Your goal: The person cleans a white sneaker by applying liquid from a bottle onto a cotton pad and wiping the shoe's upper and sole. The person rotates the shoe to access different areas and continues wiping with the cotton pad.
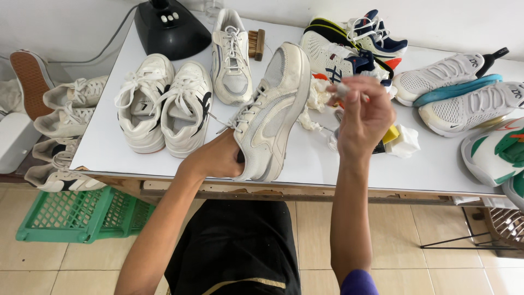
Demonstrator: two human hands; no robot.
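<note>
My left hand (216, 159) is pushed inside a cream mesh sneaker (272, 112) and holds it tilted above the white table (112, 145), toe pointing away. My right hand (363, 117) is raised to the right of the shoe, fingers pinched on a small grey brush-like tool (343, 90) whose tip is blurred. A crumpled white cloth (315, 104) lies on the table between the shoe and my right hand.
A white pair (164, 104) and a single white sneaker (232, 54) lie to the left, with a wooden brush (256, 43) and a black device base (170, 27) behind. More sneakers crowd the right side (464, 93). A green crate (82, 216) sits on the floor.
</note>
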